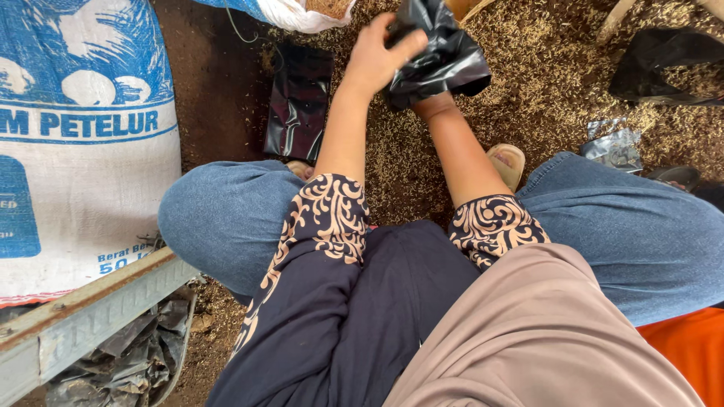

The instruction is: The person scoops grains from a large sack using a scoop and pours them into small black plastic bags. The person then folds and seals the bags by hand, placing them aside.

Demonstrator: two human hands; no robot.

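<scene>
Left hand (375,59): raised over the ground, grip closed on the upper edge of a black plastic bag (441,56), thumb laid across the film; right hand: hidden inside or behind the same bag, only the wrist showing below it, so whether its grip is spread or closed cannot be told; black plastic bag: crumpled, held clear of the ground between both forearms, ahead of the knees; ground (543,83): brown soil strewn with rice husks; flat stack of black bags (299,102): lying on the ground just left of the left forearm; white and blue woven sack (83,143): standing at far left; second sack (290,11): at the top edge, open; loose black bag (664,64): upper right, well apart; small silvery wrapper (615,147): near the right knee; sandalled foot (507,162): beside the right forearm.
</scene>
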